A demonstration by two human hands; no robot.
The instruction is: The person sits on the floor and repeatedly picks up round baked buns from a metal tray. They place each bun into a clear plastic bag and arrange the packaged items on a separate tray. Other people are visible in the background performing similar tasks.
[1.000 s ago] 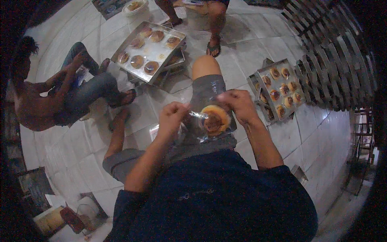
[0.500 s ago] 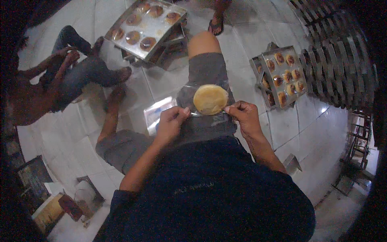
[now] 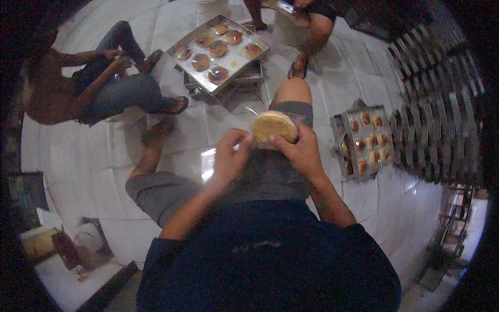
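Note:
A round, flat golden bun is in a clear plastic bag above my right thigh. My right hand grips the bagged bun at its right side, the thumb pressed on the pale face and the fingers behind. Close to the bun's left edge, my left hand is curled with thumb and finger pinched together at the edge of the bag; it is slightly blurred. Partly hidden behind my left hand is a shiny pile of clear plastic.
Ahead, a metal tray of bagged buns rests on other trays. Another bun tray stands to the right, beside stacked dark metal trays. One person sits at the left; another person's leg shows at the far side.
The view has shifted, so the trays appear lower. My right hand has moved from pinching the bag's edge to gripping the bun, which is now tilted. My left hand stays at its left side.

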